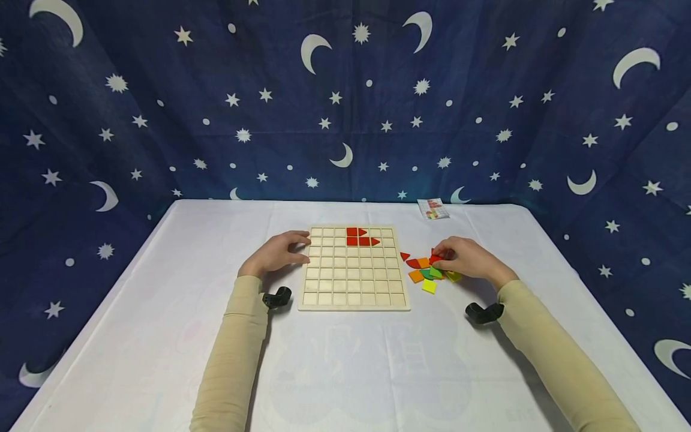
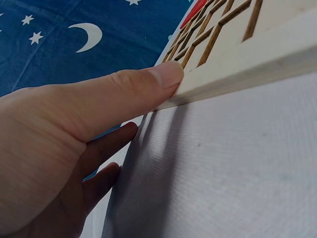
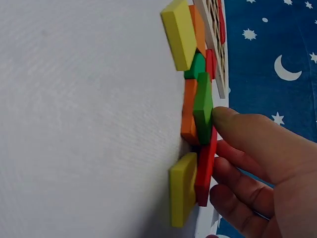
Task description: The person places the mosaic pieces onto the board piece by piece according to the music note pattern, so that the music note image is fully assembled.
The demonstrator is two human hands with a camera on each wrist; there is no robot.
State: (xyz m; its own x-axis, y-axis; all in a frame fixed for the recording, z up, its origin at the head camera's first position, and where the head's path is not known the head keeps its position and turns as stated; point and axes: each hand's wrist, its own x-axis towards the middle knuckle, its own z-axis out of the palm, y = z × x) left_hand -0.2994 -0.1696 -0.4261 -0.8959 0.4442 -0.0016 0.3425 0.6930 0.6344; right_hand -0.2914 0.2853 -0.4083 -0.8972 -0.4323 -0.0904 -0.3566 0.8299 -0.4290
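A pale wooden grid board (image 1: 353, 273) lies on the table, with several red pieces (image 1: 352, 241), square and pointed, set in its far rows. My left hand (image 1: 275, 252) is at the board's left side. In the left wrist view, the thumb (image 2: 166, 74) rests on the rim, with the other fingers lower and apart from it. Over a loose pile right of the board, my right hand (image 1: 466, 258) touches the pieces from above. Its thumb tip is beside a green piece (image 3: 203, 109), its fingertips at a red piece (image 3: 205, 173). I cannot tell whether it pinches the red piece.
Orange (image 1: 415, 276), yellow (image 1: 429, 287) and dark green pieces make up more of the pile, near the board's right edge. A small picture card (image 1: 433, 209) lies at the back. Star-and-moon cloth (image 1: 345, 108) surrounds the white table (image 1: 345, 366) at the back and sides.
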